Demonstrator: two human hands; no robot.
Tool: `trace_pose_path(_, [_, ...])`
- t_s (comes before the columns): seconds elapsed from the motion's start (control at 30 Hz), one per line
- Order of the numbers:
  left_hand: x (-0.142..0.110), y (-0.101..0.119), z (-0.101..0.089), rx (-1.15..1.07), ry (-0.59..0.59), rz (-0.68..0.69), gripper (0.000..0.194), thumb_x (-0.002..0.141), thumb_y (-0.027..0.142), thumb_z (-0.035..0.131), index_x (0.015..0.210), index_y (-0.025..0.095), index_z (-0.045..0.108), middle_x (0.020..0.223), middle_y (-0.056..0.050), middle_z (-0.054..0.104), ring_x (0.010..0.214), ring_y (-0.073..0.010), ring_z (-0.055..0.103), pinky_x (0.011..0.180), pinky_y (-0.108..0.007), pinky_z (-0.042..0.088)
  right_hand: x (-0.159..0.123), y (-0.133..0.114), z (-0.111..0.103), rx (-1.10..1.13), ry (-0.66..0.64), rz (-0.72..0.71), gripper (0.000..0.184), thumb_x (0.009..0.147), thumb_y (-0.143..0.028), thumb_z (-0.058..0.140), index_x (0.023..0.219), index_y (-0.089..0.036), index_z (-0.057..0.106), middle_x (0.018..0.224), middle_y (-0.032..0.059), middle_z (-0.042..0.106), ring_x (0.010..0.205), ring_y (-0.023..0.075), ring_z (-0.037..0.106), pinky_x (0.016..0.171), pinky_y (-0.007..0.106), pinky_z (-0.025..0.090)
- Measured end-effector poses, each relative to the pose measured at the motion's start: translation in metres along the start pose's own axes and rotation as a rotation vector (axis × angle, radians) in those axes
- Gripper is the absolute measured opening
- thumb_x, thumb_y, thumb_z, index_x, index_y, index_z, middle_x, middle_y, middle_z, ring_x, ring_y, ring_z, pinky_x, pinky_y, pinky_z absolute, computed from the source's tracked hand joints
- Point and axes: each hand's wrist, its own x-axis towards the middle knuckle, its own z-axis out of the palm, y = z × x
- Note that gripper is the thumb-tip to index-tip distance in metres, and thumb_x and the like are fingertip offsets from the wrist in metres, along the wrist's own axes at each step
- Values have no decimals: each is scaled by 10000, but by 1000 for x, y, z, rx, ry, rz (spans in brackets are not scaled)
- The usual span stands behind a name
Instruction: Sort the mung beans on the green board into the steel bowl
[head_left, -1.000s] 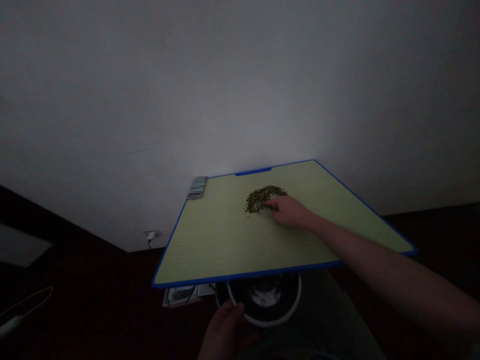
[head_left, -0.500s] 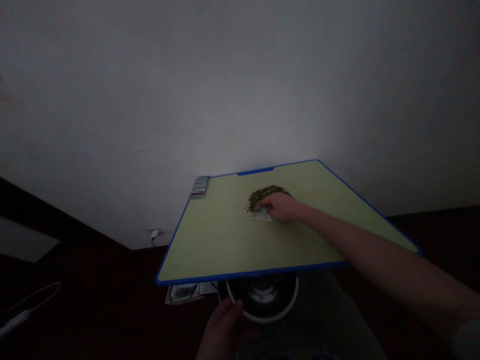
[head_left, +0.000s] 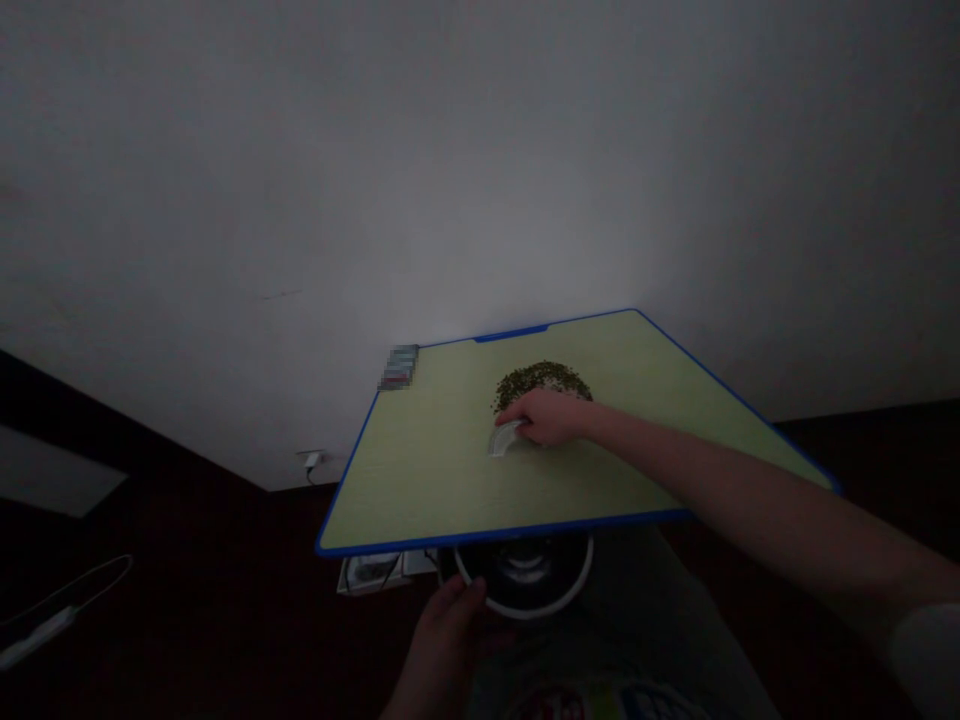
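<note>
My right hand (head_left: 546, 417) is closed on a clear plastic piece (head_left: 505, 437) with a curved edge, low over the yellow-green tabletop (head_left: 420, 480). Just beyond my fingers lies a spread pile of small greenish-brown grains (head_left: 544, 375), partly hidden by the hand. Below the near table edge, my left hand (head_left: 450, 610) grips the left side of a dark bowl (head_left: 555, 570) with a white rim. The table edge covers the bowl's far part.
A blue edge runs round the table, which stands by a grey wall (head_left: 480, 170). A blurred-out stack (head_left: 399, 367) sits at its far left corner. On the left are a plugged-in charger (head_left: 309, 459) and a white power strip (head_left: 41, 637); a white box (head_left: 375, 570) stands under the table.
My right hand has drawn slightly left and nearer with the plastic piece, which now shows a curved edge. More of the grain pile is visible. My left hand keeps hold of the bowl.
</note>
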Motion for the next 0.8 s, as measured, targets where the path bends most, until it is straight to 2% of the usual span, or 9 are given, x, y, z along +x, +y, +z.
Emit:
trace_pose_path(0.1, [-3, 2, 2, -15, 19, -2, 267, 588, 295, 776, 775, 144, 660, 700, -67, 744, 639, -235, 681, 567, -348, 522, -6, -9, 3, 20, -18, -20, 453, 756, -158, 529, 1192, -208, 640, 1100, 61, 686, 976, 189, 631, 821, 232, 434])
trace_pose_path(0.23, [-5, 3, 2, -33, 12, -15, 222, 601, 261, 777, 744, 143, 654, 652, -42, 722, 594, -189, 659, 570, -325, 530, -16, -20, 10, 25, -31, -28, 451, 764, -179, 534, 1202, -224, 632, 1085, 63, 691, 944, 195, 638, 802, 247, 437])
trace_pose_path(0.4, [-3, -2, 1, -16, -55, -33, 185, 667, 263, 735, 787, 143, 663, 745, -71, 747, 669, -208, 681, 594, -330, 546, -31, -33, 17, 96, -62, -58, 441, 769, -159, 521, 1187, -232, 642, 1079, 60, 693, 927, 185, 638, 791, 246, 435])
trace_pose_path(0.53, [-3, -5, 1, -12, -61, -47, 160, 697, 253, 713, 801, 144, 659, 737, -59, 746, 664, -204, 678, 598, -337, 554, -42, -40, 18, 181, -118, -99, 433, 775, -153, 525, 1186, -224, 642, 1064, 60, 697, 912, 171, 638, 789, 236, 437])
trace_pose_path(0.8, [-8, -1, 4, -7, -92, -50, 154, 730, 253, 688, 829, 140, 657, 754, -65, 750, 681, -198, 683, 599, -328, 557, -60, -45, 21, 258, -90, -121, 441, 775, -134, 502, 1191, -197, 634, 1090, 54, 689, 943, 171, 635, 817, 237, 439])
